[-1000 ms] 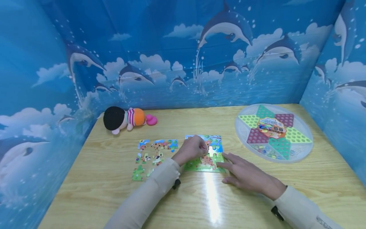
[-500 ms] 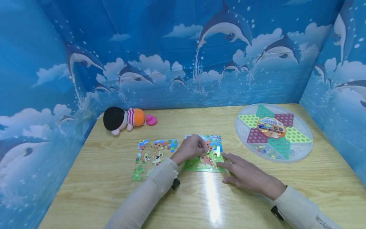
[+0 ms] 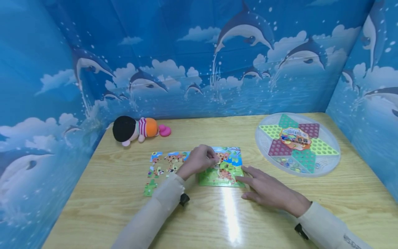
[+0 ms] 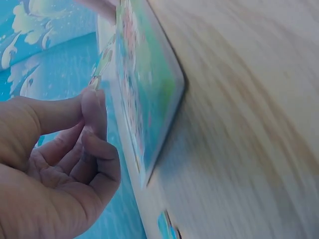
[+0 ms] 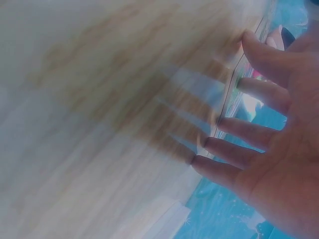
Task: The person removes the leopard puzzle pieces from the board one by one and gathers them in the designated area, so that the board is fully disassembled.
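My left hand [image 3: 200, 160] is over the left half of a puzzle board [image 3: 214, 181] with a green and blue animal picture. In the left wrist view, its thumb and index finger pinch a puzzle piece [image 4: 103, 62], tilted above the board's surface; the other fingers curl into the palm. My right hand [image 3: 267, 188] lies at the board's right side with fingers straight and spread, fingertips at the board's edge. Left of the board, loose puzzle pieces [image 3: 150, 187] lie in rough rows on the table, partly hidden by the left forearm.
A doll [image 3: 146, 128] with black hair and a striped top lies at the back left. At the right stands a round Chinese checkers board [image 3: 329, 162] with marbles in it. Dolphin-printed cloth [image 3: 199, 69] walls the wooden table [image 3: 264, 231] at the back and sides.
My left hand has drawn back to the left across the board, bringing the pinched piece from the right part toward the middle. The right hand has stayed in place.
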